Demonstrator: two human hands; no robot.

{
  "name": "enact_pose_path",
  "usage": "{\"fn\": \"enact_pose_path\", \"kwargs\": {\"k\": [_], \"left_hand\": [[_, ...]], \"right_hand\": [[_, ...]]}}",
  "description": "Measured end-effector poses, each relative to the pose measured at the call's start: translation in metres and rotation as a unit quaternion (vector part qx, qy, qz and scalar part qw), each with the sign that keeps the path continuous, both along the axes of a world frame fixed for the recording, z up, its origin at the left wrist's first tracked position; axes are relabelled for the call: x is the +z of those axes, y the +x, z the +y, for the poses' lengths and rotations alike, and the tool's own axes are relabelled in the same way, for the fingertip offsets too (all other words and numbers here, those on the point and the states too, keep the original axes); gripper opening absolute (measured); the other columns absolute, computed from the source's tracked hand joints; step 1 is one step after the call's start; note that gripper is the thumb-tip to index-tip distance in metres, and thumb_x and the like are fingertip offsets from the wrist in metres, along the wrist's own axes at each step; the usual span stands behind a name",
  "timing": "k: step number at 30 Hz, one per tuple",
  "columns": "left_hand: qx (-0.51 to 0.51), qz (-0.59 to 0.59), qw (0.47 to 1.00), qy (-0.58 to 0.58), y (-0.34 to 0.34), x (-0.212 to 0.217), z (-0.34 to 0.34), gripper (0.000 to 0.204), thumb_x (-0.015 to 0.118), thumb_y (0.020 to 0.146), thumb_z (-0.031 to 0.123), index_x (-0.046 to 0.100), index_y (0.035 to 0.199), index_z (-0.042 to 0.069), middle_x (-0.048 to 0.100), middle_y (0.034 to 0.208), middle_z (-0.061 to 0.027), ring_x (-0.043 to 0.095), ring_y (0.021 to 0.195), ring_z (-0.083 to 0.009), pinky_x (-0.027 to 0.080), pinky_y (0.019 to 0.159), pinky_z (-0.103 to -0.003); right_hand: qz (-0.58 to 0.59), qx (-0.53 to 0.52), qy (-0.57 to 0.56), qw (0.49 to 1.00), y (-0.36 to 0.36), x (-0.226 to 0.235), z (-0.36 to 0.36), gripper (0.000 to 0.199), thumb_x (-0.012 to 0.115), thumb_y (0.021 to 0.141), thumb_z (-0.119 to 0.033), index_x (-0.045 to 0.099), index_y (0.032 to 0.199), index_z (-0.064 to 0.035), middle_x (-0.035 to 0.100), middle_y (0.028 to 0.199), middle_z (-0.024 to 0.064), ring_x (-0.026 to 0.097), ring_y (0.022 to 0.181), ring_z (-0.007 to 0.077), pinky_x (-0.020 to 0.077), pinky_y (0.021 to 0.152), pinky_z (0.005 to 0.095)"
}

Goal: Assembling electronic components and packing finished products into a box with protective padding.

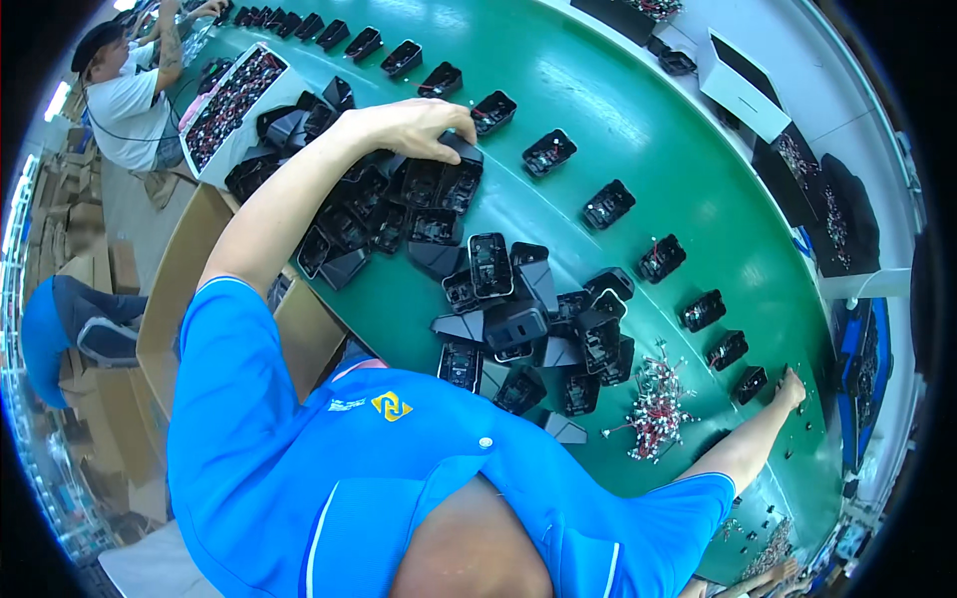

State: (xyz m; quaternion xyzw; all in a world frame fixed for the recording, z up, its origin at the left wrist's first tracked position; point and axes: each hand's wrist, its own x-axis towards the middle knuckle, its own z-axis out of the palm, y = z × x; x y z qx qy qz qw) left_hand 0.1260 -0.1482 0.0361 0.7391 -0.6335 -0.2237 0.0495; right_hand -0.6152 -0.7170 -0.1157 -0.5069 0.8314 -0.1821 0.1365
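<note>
My left hand reaches over a pile of black plastic housings, fingers curled down around the upper edge of one housing. Its fingertips are close to another housing in the long row. On the right, my right hand is closed beside the nearest housing of that row. Whatever its fingers hold, if anything, is too small to make out. Open-topped housings in the row show wires and small parts inside. More housings lie heaped in front of my chest, some upright and some on their sides.
The green table curves around me. A heap of small red-and-white wired connectors lies by my right arm. At the left stand a white box of wired parts and an open cardboard box. A co-worker sits at the far left.
</note>
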Motion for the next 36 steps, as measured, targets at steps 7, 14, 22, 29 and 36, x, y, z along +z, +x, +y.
{"fn": "enact_pose_path", "kwargs": {"k": [7,14,22,29,36], "left_hand": [[-0.016,-0.042,0.986,-0.159,-0.004,-0.001,0.011,0.04,0.067,0.09,0.014,0.06,0.129,0.012,0.06,0.124,-0.0122,0.06,0.106,-0.0267,0.055,0.089,-0.039],[0.243,0.473,0.717,-0.45,-0.062,0.027,0.037,0.039,0.055,0.089,-0.005,0.061,0.125,0.01,0.063,0.114,-0.0174,0.066,0.074,-0.0177,0.056,0.056,-0.021],[0.197,0.839,0.444,-0.245,-0.175,0.002,0.017,0.05,0.05,0.089,-0.006,0.05,0.137,0.008,0.06,0.118,-0.0174,0.066,0.079,-0.0202,0.055,0.056,-0.023],[0.169,0.911,0.366,-0.088,-0.206,-0.002,0.011,0.047,0.046,0.101,0.012,0.041,0.147,0.009,0.053,0.138,-0.0198,0.064,0.112,-0.0281,0.061,0.076,-0.034],[0.119,0.925,0.325,-0.155,-0.212,0.001,0.026,0.04,0.035,0.109,0.017,0.037,0.148,0.011,0.05,0.135,-0.0154,0.055,0.122,-0.0215,0.048,0.101,-0.037]], "right_hand": [[-0.246,0.024,-0.103,0.963,-0.003,0.014,0.033,0.036,0.076,0.085,-0.035,0.071,0.109,-0.0084,0.072,0.097,0.01,0.07,0.084,0.0228,0.0575,0.064,0.0321],[-0.564,0.451,-0.083,0.687,0.119,0.182,0.217,0.031,0.066,0.097,-0.02,0.062,0.121,-0.0012,0.065,0.124,0.0113,0.063,0.119,0.0257,0.0509,0.093,0.0317],[-0.47,0.415,-0.268,0.732,0.302,0.196,0.397,0.012,0.062,0.097,-0.006,0.062,0.107,-0.0008,0.064,0.124,0.0187,0.069,0.095,0.0223,0.0582,0.071,0.0267],[-0.458,0.514,-0.31,0.656,0.379,0.172,0.519,0.02,0.066,0.085,0.008,0.064,0.101,-0.0034,0.068,0.115,0.0144,0.065,0.104,0.0246,0.0523,0.089,0.0337],[-0.194,0.576,-0.328,0.723,0.399,0.168,0.535,0.015,0.066,0.088,0.0,0.067,0.099,-0.0101,0.069,0.114,0.0038,0.055,0.117,0.0242,0.037,0.104,0.0376]]}}
